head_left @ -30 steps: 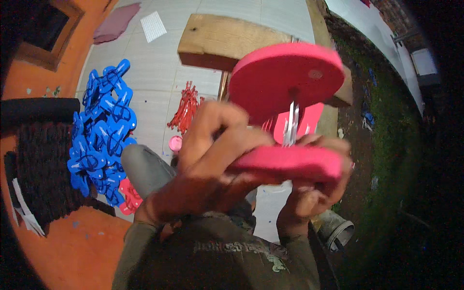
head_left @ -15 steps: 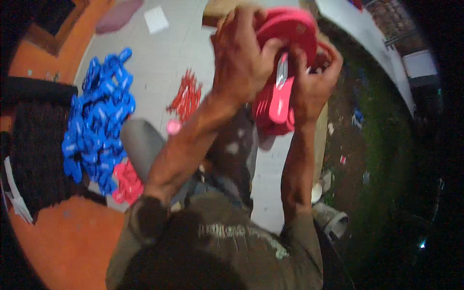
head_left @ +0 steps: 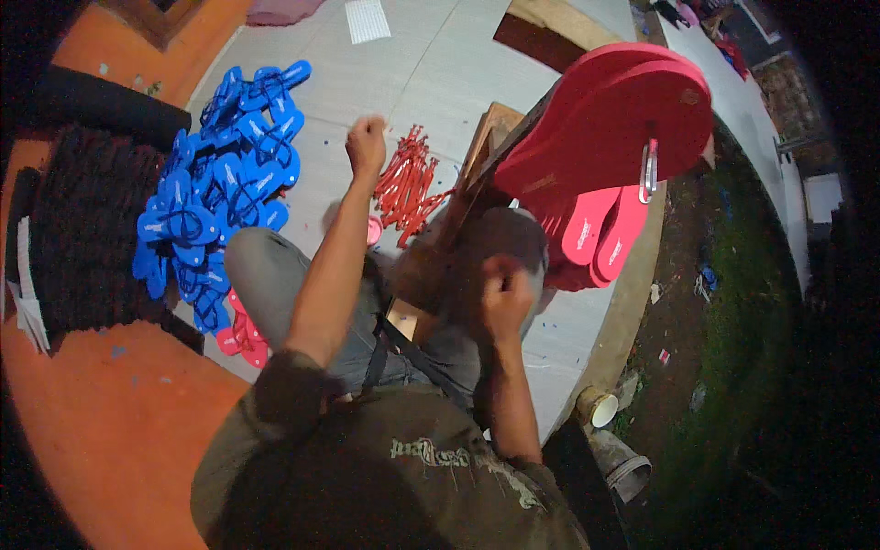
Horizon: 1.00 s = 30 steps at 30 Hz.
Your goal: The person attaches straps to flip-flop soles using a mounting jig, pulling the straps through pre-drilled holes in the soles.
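My left hand [head_left: 367,144] is stretched out over the tiled floor with its fingers curled shut, just left of a heap of red sandal straps [head_left: 408,183]. Lower down, my right hand [head_left: 506,295] is a closed fist over my knee, next to a wooden stand [head_left: 486,151]. A stack of red foam sandal soles [head_left: 605,119] sits on top of that stand, with a metal tool [head_left: 649,170] hanging at its edge. Neither hand touches the soles. More pink soles [head_left: 600,234] lie below the stack.
A big pile of blue sandals [head_left: 220,192] lies at my left, with a few pink ones [head_left: 240,335] by my leg. A black woven mat [head_left: 82,229] is further left. A wooden plank [head_left: 550,18] and white paper [head_left: 367,18] lie far ahead. A cup [head_left: 600,408] sits at the floor's right edge.
Both hands gripped a pink sole and the metal tool close to the camera; they have let go. My left hand moved out toward the red straps, my right dropped to my knee.
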### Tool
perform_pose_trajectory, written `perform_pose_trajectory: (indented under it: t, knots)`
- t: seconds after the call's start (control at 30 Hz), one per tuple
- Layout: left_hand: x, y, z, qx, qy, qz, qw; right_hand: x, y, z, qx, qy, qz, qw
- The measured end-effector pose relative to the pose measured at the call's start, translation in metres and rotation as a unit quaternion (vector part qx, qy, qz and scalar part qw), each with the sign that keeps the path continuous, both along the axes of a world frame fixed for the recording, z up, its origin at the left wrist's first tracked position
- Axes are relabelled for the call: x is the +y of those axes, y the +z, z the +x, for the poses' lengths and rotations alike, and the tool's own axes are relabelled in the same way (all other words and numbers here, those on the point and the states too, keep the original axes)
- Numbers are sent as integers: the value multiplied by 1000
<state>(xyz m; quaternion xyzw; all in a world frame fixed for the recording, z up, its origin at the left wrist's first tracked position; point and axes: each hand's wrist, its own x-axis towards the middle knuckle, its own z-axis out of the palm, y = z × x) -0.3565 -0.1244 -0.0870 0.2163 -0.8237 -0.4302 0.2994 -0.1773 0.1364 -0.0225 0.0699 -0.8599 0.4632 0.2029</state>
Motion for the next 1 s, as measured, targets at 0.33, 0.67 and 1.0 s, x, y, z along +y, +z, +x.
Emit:
perform_pose_trajectory:
  t: [0.33,0.67,1.0]
  knots:
    - [82,-172,30,-304,-248,-256,884,-8,2,20,-49,21,26,998]
    - [25,69,96,-224,-341,-29,913,-60,6,-32,-161,55,-328,929]
    - [52,97,170,-76,-432,234,868,-56,27,-13,41,97,-89,990]
